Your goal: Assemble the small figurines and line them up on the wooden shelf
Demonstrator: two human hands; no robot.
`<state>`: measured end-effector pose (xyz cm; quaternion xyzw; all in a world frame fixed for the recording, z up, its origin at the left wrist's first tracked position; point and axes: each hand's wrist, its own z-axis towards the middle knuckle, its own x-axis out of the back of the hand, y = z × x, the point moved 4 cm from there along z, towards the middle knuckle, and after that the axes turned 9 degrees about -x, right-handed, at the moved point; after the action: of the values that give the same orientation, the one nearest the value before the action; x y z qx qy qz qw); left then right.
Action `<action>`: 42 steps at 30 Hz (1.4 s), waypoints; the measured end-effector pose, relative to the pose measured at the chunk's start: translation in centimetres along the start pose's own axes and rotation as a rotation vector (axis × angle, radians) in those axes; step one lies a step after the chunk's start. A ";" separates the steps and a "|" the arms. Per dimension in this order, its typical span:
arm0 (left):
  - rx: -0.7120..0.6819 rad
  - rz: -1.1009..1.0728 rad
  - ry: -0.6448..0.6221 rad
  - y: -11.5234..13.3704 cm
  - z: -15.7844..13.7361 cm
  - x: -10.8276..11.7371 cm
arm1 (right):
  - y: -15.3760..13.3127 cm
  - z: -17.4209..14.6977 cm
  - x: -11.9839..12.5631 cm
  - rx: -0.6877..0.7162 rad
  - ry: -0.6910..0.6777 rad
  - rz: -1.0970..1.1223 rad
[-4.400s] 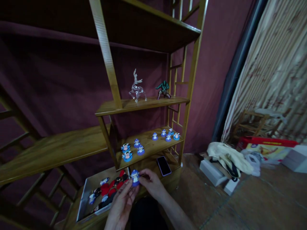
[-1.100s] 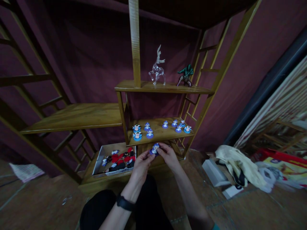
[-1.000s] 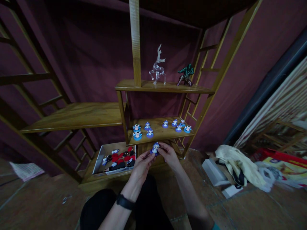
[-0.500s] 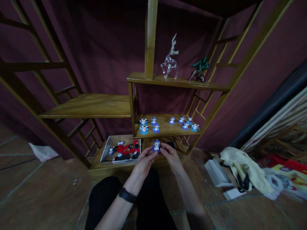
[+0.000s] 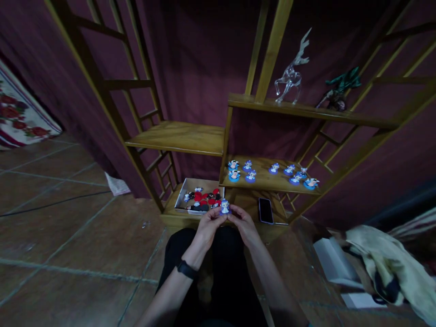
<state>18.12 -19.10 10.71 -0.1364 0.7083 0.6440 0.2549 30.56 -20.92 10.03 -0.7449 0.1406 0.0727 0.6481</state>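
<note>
A small purple-and-white figurine (image 5: 225, 207) on a round purple base stands upright between my two hands. My left hand (image 5: 208, 225) pinches the base from the left, thumb in front. From the other side my right hand (image 5: 242, 221) closes its fingertips on the same base. Beyond them, a white box (image 5: 181, 195) on the bottom shelf holds several red, black and white little figures. Several similar figurines stand on the shelf above, among them a purple one (image 5: 251, 175) and a blue-based one (image 5: 311, 183).
A phone (image 5: 266, 210) lies on the bottom shelf (image 5: 242, 200). Higher up stand a clear deer statue (image 5: 291, 77) and a dark green figure (image 5: 341, 88). On the floor at right are a white box (image 5: 335, 261) and a cream cloth (image 5: 384, 259). A cable (image 5: 68, 196) runs across the floor at left.
My view has swung to the left, so the shelves appear farther right and the phone shows whole. Both hands still hold the figurine, which remains in front of the shelves.
</note>
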 end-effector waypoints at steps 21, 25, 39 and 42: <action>-0.085 0.261 0.010 -6.6 2.4 12.6 | 13.7 5.2 -2.1 -0.094 -0.105 0.011; -0.087 0.272 0.013 -7.0 3.0 13.3 | 14.5 6.1 -2.1 -0.113 -0.098 0.055; -0.027 0.092 0.064 -7.1 3.5 14.3 | 15.5 7.6 -3.8 -0.181 -0.082 0.231; -0.016 0.073 0.090 -6.8 3.4 14.5 | 15.6 7.8 -4.1 -0.173 -0.117 0.197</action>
<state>10.26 -14.72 -2.91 -0.1415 0.7184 0.6516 0.1982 22.46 -14.66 -4.67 -0.7750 0.1685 0.1912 0.5783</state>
